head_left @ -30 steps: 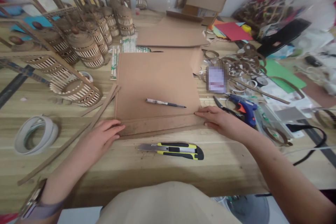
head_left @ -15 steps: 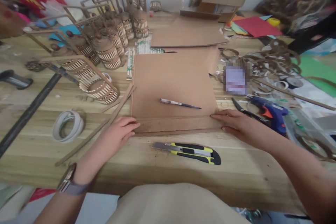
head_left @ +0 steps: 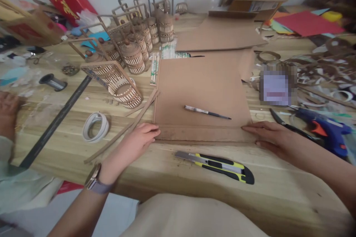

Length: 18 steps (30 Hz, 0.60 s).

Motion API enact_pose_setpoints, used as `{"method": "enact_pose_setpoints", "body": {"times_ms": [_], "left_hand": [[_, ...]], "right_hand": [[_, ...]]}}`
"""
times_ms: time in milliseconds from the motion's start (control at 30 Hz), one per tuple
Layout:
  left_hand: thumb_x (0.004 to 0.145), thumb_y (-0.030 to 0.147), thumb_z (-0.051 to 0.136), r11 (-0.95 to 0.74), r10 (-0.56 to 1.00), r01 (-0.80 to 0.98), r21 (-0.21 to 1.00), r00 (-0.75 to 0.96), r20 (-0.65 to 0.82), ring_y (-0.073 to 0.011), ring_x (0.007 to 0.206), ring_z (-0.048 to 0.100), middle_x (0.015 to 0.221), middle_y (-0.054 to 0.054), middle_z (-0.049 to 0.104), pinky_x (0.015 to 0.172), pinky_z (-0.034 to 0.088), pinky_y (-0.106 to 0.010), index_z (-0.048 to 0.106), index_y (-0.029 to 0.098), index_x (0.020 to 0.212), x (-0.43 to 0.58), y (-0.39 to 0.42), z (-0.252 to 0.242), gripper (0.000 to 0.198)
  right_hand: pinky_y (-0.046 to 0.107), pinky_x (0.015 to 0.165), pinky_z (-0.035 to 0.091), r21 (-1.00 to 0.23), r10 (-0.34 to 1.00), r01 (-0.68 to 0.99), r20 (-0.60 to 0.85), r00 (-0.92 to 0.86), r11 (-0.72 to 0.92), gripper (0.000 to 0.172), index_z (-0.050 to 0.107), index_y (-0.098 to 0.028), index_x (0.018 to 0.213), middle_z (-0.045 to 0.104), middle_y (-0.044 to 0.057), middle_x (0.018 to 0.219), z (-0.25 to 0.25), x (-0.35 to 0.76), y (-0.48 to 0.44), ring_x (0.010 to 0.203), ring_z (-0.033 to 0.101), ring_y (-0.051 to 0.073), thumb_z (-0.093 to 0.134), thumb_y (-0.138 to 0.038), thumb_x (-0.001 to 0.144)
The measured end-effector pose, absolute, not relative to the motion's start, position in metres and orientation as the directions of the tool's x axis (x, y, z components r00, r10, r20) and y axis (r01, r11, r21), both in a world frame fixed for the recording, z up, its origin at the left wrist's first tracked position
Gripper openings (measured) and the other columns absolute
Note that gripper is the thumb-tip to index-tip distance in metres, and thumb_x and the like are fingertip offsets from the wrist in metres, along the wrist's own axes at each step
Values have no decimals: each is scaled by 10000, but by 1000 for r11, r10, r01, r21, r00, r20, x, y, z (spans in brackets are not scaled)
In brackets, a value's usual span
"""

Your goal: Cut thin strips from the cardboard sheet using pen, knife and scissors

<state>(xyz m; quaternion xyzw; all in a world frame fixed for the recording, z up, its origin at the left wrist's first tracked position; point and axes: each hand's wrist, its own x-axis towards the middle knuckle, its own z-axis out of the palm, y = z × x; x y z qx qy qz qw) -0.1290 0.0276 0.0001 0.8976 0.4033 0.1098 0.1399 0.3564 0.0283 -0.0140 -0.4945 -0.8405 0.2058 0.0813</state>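
A brown cardboard strip (head_left: 194,133) lies flat along the near edge of a cardboard sheet (head_left: 200,81). My left hand (head_left: 143,137) holds the strip's left end between thumb and fingers. At the opposite end, my right hand (head_left: 267,135) grips the strip in the same way, fingers on top and thumb at the near edge. On the sheet rests a pen (head_left: 207,112), just beyond the strip. Closer to me, a yellow and black utility knife (head_left: 217,166) lies on the wooden table with its blade out, pointing left. Neither hand touches the pen or knife.
Several small bamboo baskets (head_left: 133,59) with handles crowd the back left. A roll of tape (head_left: 95,127) and a dark bar (head_left: 55,122) lie left. At right are a blue glue gun (head_left: 324,127) and curled strips (head_left: 319,63). Another person's hand (head_left: 8,113) shows far left.
The view has swung left, so everything sits further right and another person's hand now shows. Both my hands stay on the strip's ends.
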Motion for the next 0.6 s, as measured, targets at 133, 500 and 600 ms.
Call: {"method": "enact_pose_setpoints", "body": {"times_ms": [133,500,600], "left_hand": [[985,149,458,-629,765,700,338,636,103,-230,1179,615,1245,-110,681,997,549,-428,698,190,1221,-130,25,-4,339],[1014,226,414,-666,743,683,298,640,194,-238,1114,638,1192,-108,704,942,561,-411,726,187,1169,-136,27,-21,350],[1013,223,425,-682,730,672,288,648,216,-238,1111,637,1183,-113,703,941,558,-398,724,176,1168,-137,26,-22,340]], "right_hand": [[539,997,538,-403,858,812,-112,-502,423,434,673,-266,1287,663,123,1264,-2,346,29,1165,639,334,459,-322,913],[485,1019,515,-339,850,839,-170,-499,425,474,652,-223,1301,652,130,1288,16,332,27,1195,614,283,469,-195,864],[477,1015,517,-346,848,833,-158,-505,431,480,655,-220,1294,659,128,1274,16,331,26,1184,618,275,483,-163,849]]}}
